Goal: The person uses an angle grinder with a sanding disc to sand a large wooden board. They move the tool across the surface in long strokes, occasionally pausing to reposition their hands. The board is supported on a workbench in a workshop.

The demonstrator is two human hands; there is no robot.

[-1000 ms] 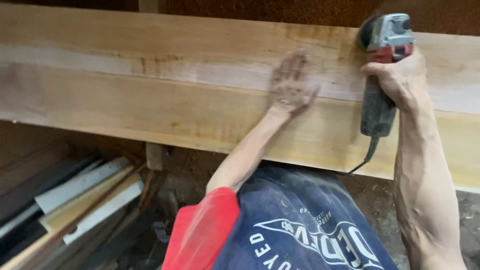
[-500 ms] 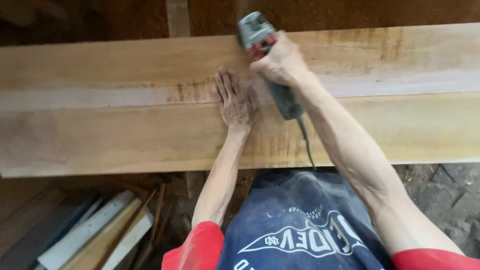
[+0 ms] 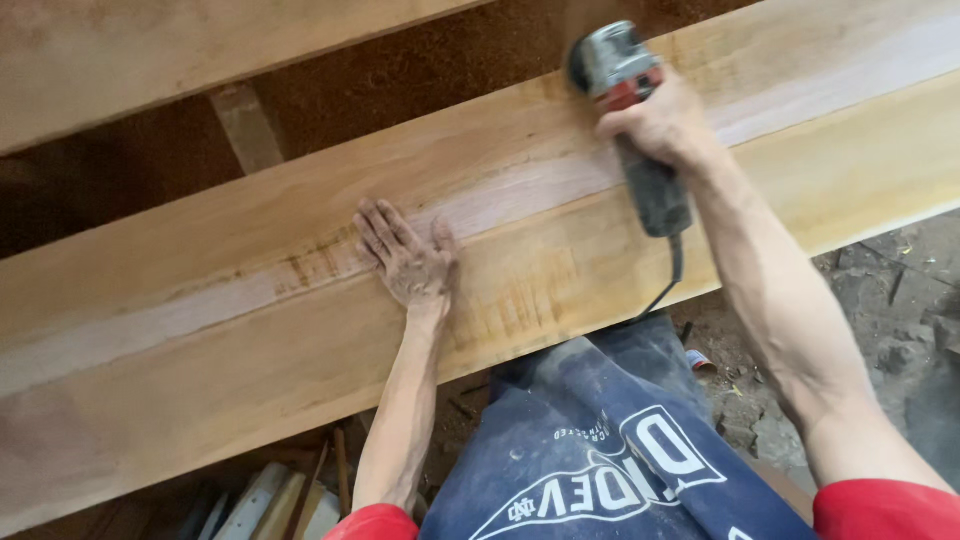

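Note:
A long, wide wooden plank (image 3: 200,330) runs across the view, pale along its middle and yellower at its edges. My left hand (image 3: 408,257) lies flat on it, fingers spread, dusty. My right hand (image 3: 660,125) grips a grey and red corded angle grinder (image 3: 630,110) whose head rests on the plank's far edge. Its black cord (image 3: 668,280) hangs down toward my dark blue apron.
A second plank (image 3: 150,50) lies beyond, at the top left, with a dark gap and a wooden support (image 3: 245,125) between the two. Pale offcut boards (image 3: 270,505) lie below the near edge. Stony dirt ground (image 3: 890,300) shows at the right.
The view has tilted, so the plank now slants up to the right. My hands have separated: the grinder went right along the far edge and my left hand slid left.

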